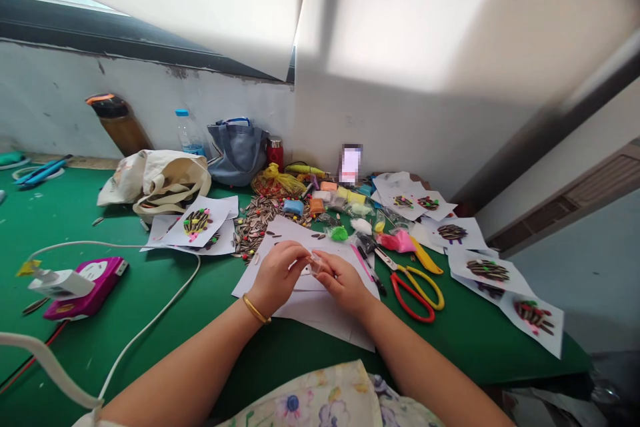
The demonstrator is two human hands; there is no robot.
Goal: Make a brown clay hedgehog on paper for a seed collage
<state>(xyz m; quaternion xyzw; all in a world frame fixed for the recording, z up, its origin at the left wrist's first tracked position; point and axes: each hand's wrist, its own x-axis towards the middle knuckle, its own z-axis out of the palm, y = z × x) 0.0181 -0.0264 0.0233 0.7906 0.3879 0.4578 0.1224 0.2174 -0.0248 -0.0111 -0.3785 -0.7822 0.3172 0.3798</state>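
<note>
My left hand [277,277] and my right hand [343,283] meet above a white paper sheet [320,320], and both pinch a small clear plastic packet [315,265]. Its contents are too small to tell. Loose sunflower seeds [255,227] lie in a heap beyond my left hand. Past my right hand are scissors with red and yellow handles [413,290], and a black marker [373,272] lies closer to the paper. Several paper sheets with seed-and-clay pictures, such as one [197,223] at the left and another [487,271] at the right, lie about.
On the green tabletop [150,347] stand a canvas tote bag [157,180], a grey bag [237,153], a water bottle [187,133] and packets of coloured clay [325,197]. A white cable [150,317] runs to a charger [60,283] on a magenta case [87,287].
</note>
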